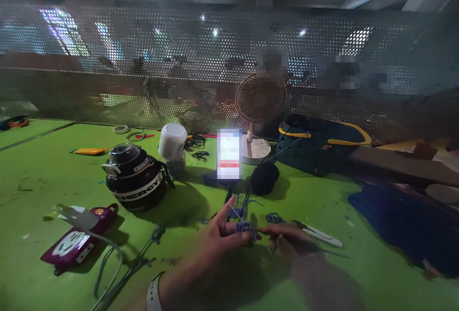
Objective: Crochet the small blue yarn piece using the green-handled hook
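Pinching blue yarnwork (pixel 244 226) above the near worktop (pixel 32 167), the left hand (pixel 220 235) is steadying it while the right hand (pixel 286 240) is gripping a slim tool (pixel 263 230), apparently mid-stitch, the next pull likely needing even tension.

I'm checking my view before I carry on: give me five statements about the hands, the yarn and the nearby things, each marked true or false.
1. The left hand holds a small blue yarn piece. True.
2. The dark yarn ball is inside the basket. False: it lies on the green table, outside the basket.
3. The white wristband is on the right wrist. False: it is on the left wrist.
4. The fan stands to the left of the basket. True.
5. The power strip is yellow. False: it is purple.
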The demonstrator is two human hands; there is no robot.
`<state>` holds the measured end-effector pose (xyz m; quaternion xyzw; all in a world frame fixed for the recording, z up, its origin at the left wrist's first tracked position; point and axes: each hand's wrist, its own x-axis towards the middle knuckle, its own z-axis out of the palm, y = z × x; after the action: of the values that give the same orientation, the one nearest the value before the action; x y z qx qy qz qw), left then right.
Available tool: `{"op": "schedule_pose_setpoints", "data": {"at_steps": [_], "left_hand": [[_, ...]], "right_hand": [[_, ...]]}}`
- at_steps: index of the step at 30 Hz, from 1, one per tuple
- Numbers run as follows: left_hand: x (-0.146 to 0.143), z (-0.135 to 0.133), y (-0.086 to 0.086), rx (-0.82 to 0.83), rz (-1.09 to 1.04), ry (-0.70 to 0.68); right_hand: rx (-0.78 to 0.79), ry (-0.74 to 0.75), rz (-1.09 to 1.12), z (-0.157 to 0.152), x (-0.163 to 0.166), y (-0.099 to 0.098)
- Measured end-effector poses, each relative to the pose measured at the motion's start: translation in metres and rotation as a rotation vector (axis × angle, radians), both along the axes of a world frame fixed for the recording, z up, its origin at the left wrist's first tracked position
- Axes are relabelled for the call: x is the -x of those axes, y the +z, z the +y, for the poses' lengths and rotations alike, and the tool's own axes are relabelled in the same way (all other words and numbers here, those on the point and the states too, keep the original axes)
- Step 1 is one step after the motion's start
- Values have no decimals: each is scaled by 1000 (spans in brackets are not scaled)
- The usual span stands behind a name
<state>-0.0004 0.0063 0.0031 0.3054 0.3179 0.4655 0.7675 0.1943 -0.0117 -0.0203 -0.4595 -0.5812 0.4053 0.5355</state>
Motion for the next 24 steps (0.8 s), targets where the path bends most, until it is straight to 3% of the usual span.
{"op": "schedule_pose_setpoints", "data": {"at_steps": [5, 12, 17, 20, 24], "left_hand": [[2, 1, 0, 43, -53, -25], [2, 1, 4, 20, -117, -83], [4, 3, -3, -9, -132, -155], [7, 4, -10, 24, -119, -176], [10, 4, -8, 11, -119, -273]], "right_hand": [[229, -13, 212, 5, 3, -9], [360, 33, 405, 6, 7, -9], [392, -21, 393, 5, 9, 15], [399, 21, 304, 2, 8, 30], [333, 68, 363, 0, 4, 28]]}}
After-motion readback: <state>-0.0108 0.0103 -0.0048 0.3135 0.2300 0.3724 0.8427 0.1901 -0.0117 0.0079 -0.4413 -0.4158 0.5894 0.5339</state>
